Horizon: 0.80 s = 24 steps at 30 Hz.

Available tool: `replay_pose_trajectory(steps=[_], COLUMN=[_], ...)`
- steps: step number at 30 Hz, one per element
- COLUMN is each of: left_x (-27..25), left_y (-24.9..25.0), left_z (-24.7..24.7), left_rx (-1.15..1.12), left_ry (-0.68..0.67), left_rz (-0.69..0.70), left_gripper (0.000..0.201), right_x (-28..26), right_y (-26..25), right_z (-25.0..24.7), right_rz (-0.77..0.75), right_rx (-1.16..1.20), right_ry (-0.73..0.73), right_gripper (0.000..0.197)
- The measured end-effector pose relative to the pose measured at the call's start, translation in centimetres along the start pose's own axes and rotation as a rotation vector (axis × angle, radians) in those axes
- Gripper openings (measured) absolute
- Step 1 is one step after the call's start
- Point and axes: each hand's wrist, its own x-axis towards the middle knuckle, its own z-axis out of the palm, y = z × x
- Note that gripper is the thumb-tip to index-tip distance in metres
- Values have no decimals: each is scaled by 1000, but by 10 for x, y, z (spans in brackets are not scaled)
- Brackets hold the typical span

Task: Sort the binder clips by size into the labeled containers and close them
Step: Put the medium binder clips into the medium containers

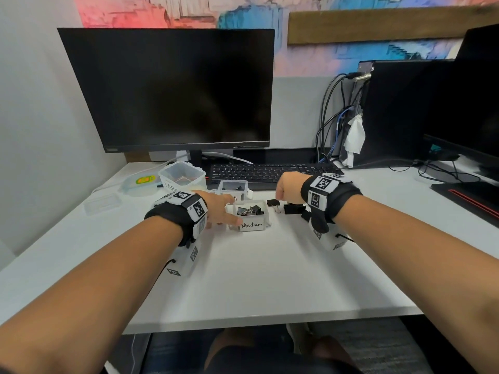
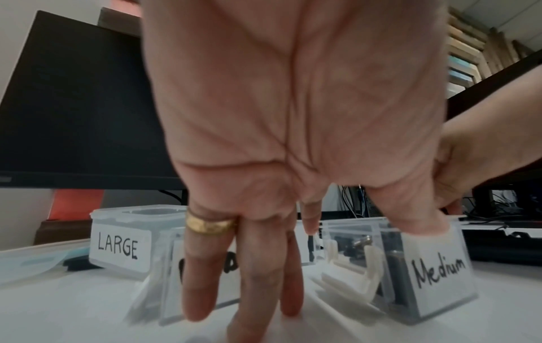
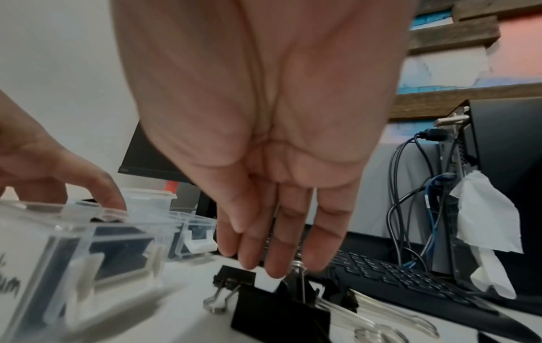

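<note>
head view: white desk [image 1: 256, 279], dark monitor [image 1: 172, 87], keyboard [image 1: 270, 171], colourful mural wall [image 1: 162, 9].

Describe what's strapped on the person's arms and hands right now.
Both forearms are bare. Each wrist carries a black strap with white blocks printed with black square markers, left and right. The left hand wears a gold ring.

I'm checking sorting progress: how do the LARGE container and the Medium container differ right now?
The LARGE container looks empty; the Medium container holds binder clips. LARGE sits farther back, untouched; the left hand touches Medium. LARGE is bigger. Both are clear, labeled and lidless.
</note>
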Motion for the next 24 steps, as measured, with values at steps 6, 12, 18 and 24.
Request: replay_pose_trajectory(steps=[6,12,18,24], left_x=[7,10,8,19], left_y=[-1,-28,-51,-62], left_z=[-3,-4,-6,3], left_rx=[-36,-221,-247,-266], left_ry=[-77,-44,335,372], left_rz=[2,-23,-81,-131], left_gripper=[80,40,13,59], right_x=[-5,1,13,22], right_y=[2,-2,-8,-7], right_z=[11,16,18,20], right_rz=[-77,-146,-80,-74], right_rx=[-248,-310,-252,-194], right_ry=[-164,-190,-171,-119], right_gripper=[46,43,36,33])
